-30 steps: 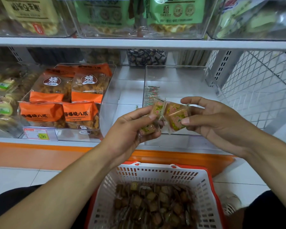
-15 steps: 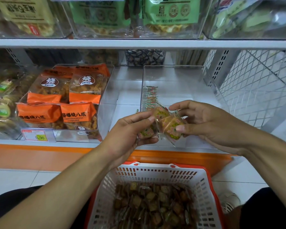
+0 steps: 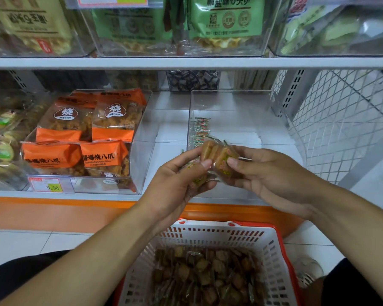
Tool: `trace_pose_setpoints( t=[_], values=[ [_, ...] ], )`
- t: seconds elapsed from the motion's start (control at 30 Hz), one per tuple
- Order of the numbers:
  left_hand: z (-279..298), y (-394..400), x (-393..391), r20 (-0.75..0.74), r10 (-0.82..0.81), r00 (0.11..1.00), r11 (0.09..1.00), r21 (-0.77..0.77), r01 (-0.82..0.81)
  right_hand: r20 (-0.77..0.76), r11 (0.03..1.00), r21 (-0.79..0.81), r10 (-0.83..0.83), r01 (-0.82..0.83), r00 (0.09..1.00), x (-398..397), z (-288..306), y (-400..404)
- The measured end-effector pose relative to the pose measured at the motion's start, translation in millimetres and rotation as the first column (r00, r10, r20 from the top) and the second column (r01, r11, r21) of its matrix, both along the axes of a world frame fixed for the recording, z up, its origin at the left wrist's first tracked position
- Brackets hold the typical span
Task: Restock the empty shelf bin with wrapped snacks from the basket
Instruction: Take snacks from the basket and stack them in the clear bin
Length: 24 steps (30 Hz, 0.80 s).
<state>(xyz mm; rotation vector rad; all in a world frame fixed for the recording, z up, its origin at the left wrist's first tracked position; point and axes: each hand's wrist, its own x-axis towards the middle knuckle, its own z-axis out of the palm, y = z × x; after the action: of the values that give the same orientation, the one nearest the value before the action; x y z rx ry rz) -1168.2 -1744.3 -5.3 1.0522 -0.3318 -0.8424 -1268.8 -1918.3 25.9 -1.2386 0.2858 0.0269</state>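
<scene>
1. Both hands meet in front of the clear bin (image 3: 234,100) on the lower shelf (image 3: 170,195), holding a small stack of wrapped snacks (image 3: 217,155) between them.
2. The left hand (image 3: 179,182) has its fingers curled around a few snacks low in its palm, with the thumb tip pressed against the near edge of the stack.
3. The right hand (image 3: 272,175) pinches the stack from the other side, thumb in front and fingers behind the wrappers.
4. The stack stands on edge, above the bin's front wall and not yet inside it.
5. A short row of snacks (image 3: 201,129) already stands against the bin's left wall; the rest of the bin floor is bare.
6. The basket (image 3: 272,244), white with a red rim, sits below the hands on the floor, filled with more wrapped snacks.
7. To the left, another clear bin holds orange bags (image 3: 102,129), with a price tag (image 3: 47,184) on its front.
</scene>
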Motion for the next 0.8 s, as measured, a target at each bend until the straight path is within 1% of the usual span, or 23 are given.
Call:
trace_pose_setpoints(
  t=[0.07, 0.13, 0.23, 0.27, 0.33, 0.37, 0.4, 0.43, 0.47, 0.5, 0.53, 0.57, 0.6, 0.67, 0.73, 0.8],
  values=[
    [0, -1, 0, 0.021, 0.008, 1.0, 1.0, 0.007, -0.008, 0.018, 1.0, 0.006, 0.016, -0.017, 1.0, 1, -3, 0],
    [0, 0, 1, 0.07, -0.007, 0.998, 1.0, 0.025, 0.005, 0.017, 0.998, -0.05, 0.04, -0.039, 0.999, 3, -4, -4],
    [1, -1, 0, 0.158, -0.012, 0.987, 0.997, 0.072, 0.0, -0.02, 0.984, -0.133, 0.114, -0.116, 0.993, 7, -4, -9],
    [1, -1, 0, 0.191, 0.02, 0.981, 0.995, 0.088, -0.037, -0.031, 0.981, -0.157, 0.107, -0.111, 0.994, 9, -3, -11],
    [-4, -1, 2, 0.279, 0.146, 0.949, 0.975, 0.12, -0.186, -0.026, 0.97, -0.238, 0.048, -0.053, 0.998, 15, 0, -16],
    [-6, -1, 5, 0.318, 0.223, 0.921, 0.953, 0.126, -0.274, -0.017, 0.942, -0.335, -0.001, -0.005, 1.0, 20, 0, -20],
    [-8, 0, 7, 0.34, 0.292, 0.894, 0.928, 0.125, -0.35, -0.01, 0.874, -0.484, -0.057, 0.045, 0.998, 25, -1, -25],
    [-9, 1, 9, 0.336, 0.346, 0.876, 0.907, 0.12, -0.404, -0.01, 0.765, -0.639, -0.104, 0.074, 0.995, 31, -3, -30],
    [-9, 2, 10, 0.303, 0.382, 0.873, 0.895, 0.115, -0.432, -0.017, 0.659, -0.749, -0.131, 0.074, 0.991, 37, -7, -33],
    [-8, 2, 11, 0.247, 0.398, 0.883, 0.893, 0.114, -0.434, -0.045, 0.591, -0.805, -0.143, 0.048, 0.989, 43, -13, -35],
    [-7, 2, 10, 0.186, 0.402, 0.897, 0.897, 0.118, -0.426, -0.09, 0.577, -0.817, -0.141, 0.009, 0.986, 50, -19, -36],
    [-7, 1, 10, 0.134, 0.403, 0.905, 0.898, 0.132, -0.42, -0.144, 0.593, -0.804, -0.13, -0.039, 0.981, 56, -26, -35],
    [-8, 1, 9, 0.091, 0.402, 0.911, 0.899, 0.152, -0.412, -0.203, 0.608, -0.788, -0.105, -0.099, 0.973, 62, -32, -34],
    [-9, 0, 9, 0.007, 0.39, 0.921, 0.908, 0.166, -0.386, -0.302, 0.599, -0.769, -0.034, -0.223, 0.953, 75, -43, -30],
    [-10, -1, 11, -0.055, 0.373, 0.926, 0.918, 0.167, -0.36, -0.338, 0.588, -0.759, 0.009, -0.278, 0.941, 85, -52, -24],
    [-10, -1, 12, -0.08, 0.36, 0.929, 0.923, 0.173, -0.343, -0.372, 0.597, -0.741, 0.017, -0.308, 0.928, 91, -57, -18]
  ],
)
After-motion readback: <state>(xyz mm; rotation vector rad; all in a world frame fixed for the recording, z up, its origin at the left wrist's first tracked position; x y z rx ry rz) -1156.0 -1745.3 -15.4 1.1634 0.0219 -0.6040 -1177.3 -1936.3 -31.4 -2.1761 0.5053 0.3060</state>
